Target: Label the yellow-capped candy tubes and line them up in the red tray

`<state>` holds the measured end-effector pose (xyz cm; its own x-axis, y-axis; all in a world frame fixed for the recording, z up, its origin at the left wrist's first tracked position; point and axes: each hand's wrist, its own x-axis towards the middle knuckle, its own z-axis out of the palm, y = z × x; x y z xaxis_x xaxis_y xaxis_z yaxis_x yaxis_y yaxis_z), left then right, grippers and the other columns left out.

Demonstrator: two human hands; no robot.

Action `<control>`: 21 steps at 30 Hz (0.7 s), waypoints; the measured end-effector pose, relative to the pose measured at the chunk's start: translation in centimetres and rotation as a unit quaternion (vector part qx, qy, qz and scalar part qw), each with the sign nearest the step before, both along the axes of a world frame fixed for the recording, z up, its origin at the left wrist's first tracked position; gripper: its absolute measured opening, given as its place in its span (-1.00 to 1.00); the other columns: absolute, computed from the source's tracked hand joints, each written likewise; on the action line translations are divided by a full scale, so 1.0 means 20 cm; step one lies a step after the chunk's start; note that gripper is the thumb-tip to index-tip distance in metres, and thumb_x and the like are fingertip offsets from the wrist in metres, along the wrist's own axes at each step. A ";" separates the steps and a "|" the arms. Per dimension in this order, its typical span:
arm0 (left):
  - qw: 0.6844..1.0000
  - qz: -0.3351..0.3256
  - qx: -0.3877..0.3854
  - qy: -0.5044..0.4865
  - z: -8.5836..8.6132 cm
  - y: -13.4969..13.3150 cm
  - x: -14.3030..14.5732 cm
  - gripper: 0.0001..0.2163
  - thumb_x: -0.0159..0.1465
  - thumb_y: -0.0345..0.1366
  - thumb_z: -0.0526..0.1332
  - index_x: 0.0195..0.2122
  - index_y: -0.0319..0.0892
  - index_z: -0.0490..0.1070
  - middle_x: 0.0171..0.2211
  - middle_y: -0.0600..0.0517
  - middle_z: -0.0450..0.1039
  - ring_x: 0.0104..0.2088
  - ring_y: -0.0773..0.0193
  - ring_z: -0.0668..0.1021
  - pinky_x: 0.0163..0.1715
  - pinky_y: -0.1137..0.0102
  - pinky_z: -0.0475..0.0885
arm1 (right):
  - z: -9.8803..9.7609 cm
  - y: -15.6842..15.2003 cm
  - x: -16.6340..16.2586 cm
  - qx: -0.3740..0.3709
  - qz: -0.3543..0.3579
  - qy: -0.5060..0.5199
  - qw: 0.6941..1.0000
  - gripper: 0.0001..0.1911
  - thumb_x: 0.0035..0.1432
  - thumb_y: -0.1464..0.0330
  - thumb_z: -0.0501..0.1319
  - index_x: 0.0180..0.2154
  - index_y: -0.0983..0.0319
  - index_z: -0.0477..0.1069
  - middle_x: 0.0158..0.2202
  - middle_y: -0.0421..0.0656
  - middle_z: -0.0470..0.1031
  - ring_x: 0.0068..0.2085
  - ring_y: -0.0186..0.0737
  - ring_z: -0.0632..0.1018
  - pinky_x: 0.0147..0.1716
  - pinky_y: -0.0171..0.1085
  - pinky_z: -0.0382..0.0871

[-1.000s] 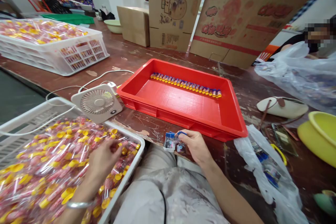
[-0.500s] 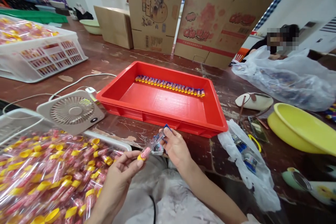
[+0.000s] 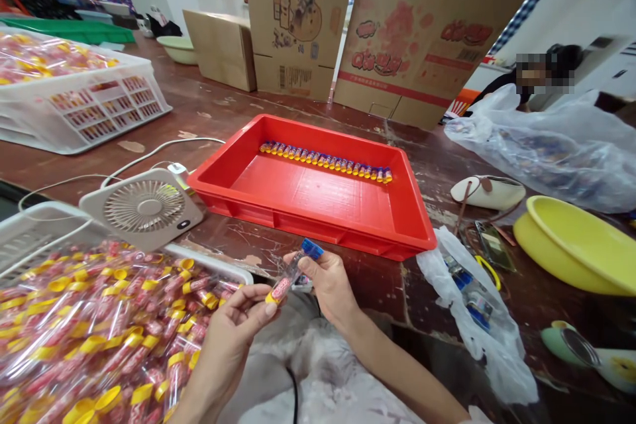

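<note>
Both hands closed on one tube (image 3: 289, 274) — left hand (image 3: 237, 324) pinches yellow cap end; right hand (image 3: 328, 281) grips blue end; tray (image 3: 412, 225) beyond, on bench (image 3: 209, 106).

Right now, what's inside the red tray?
The red tray holds one row of little tubes along its far wall. The rest of the floor shows plain red plastic. Its near wall hides a thin strip of floor behind it.
</note>
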<state>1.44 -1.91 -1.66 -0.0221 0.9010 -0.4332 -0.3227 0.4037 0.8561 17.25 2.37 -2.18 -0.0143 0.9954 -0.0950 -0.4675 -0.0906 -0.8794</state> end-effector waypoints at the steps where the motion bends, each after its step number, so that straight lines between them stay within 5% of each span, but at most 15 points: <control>1: 1.000 0.002 0.004 0.005 0.00 0.00 0.00 -0.58 -0.19 -0.20 0.56 -0.31 -0.22 0.57 -0.37 -0.03 0.58 -0.38 0.24 0.57 -0.36 0.45 0.48 | 0.00 -0.01 -0.01 0.009 0.013 -0.014 1.000 -0.75 -0.04 0.16 0.46 -0.38 0.20 0.62 -0.38 -0.13 0.65 -0.36 -0.18 0.57 -0.22 -0.20 0.43; 9: 0.999 -0.008 0.033 -0.024 -0.01 -0.02 0.01 -0.57 -0.08 -0.25 0.54 -0.17 -0.20 0.56 -0.32 -0.03 0.62 -0.32 0.26 0.60 -0.30 0.47 0.50 | -0.01 -0.03 -0.04 0.000 0.070 -0.008 0.998 -0.66 0.02 0.09 0.41 -0.30 0.22 0.62 -0.34 -0.09 0.64 -0.29 -0.13 0.59 -0.18 -0.18 0.45; 15: 0.997 0.015 0.059 -0.039 0.01 -0.01 0.00 -0.65 -0.07 -0.28 0.53 -0.25 -0.19 0.56 0.00 -0.13 0.59 -0.19 0.15 0.65 -0.18 0.38 0.56 | -0.05 -0.07 -0.11 -0.034 0.100 -0.001 0.994 -0.65 -0.02 0.07 0.43 -0.37 0.24 0.61 -0.39 -0.14 0.61 -0.41 -0.24 0.52 -0.32 -0.28 0.41; 21: 0.997 -0.005 0.015 -0.071 0.02 0.00 -0.03 -0.57 -0.05 -0.26 0.53 -0.12 -0.19 0.63 -0.19 -0.15 0.68 -0.29 0.15 0.68 -0.31 0.42 0.59 | -0.03 -0.07 -0.12 -0.058 0.090 0.046 0.993 -0.68 -0.09 0.16 0.49 -0.34 0.23 0.59 -0.42 -0.18 0.59 -0.45 -0.28 0.51 -0.37 -0.31 0.42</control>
